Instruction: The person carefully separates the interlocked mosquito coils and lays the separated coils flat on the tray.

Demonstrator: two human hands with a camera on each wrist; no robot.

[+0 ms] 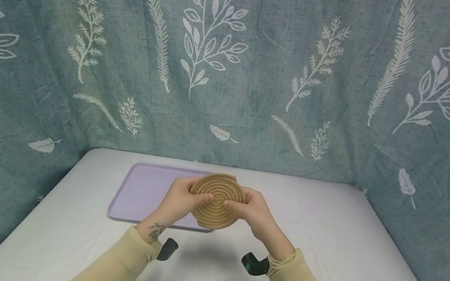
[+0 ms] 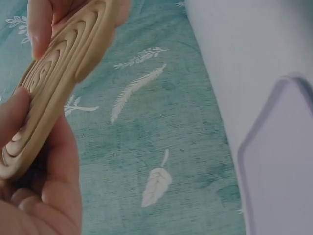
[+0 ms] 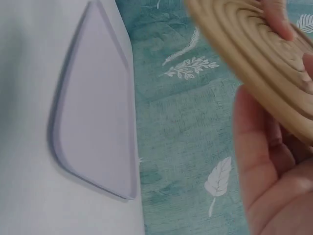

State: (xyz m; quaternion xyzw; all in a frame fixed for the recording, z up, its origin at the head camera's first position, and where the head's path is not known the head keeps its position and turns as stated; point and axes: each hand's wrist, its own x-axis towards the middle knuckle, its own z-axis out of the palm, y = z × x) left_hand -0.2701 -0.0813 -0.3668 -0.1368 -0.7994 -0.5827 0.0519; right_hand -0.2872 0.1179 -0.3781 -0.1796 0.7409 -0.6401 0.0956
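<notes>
Leaf-printed green fabric (image 1: 257,77) stands behind a white table (image 1: 340,247). Above it, the left hand (image 1: 181,197) and right hand (image 1: 257,212) grip a coiled tan disc (image 1: 214,217), thumbs at its centre. Uneven thumb pressure could make it uncoil or slip. In the head view it hides most fingers and part of the lilac tray (image 1: 143,194).

Curtained booth (image 1: 259,92), leaf-print fabric walls (image 1: 418,230), white table (image 1: 326,225)
</notes>
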